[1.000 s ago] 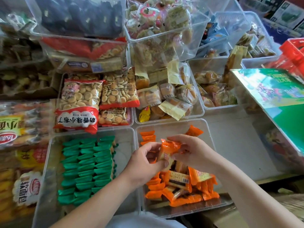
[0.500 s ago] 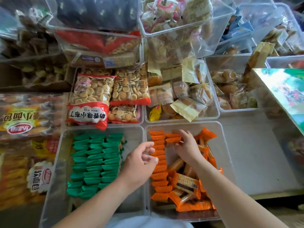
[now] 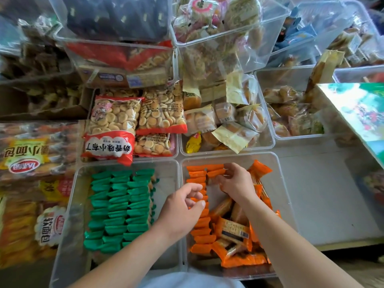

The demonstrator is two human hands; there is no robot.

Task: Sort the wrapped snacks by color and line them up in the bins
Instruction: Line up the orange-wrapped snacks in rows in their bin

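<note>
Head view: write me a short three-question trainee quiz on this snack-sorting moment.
1. True or false: the green snacks lie in lined-up rows in the left bin.
2. The right hand is at: A) the green snacks, B) the far end of the orange rows, C) the biscuit bags.
3. Fill in: the unsorted orange snacks lie heaped in the ___ bin.
Key: 1 true; 2 B; 3 right bin.
</note>
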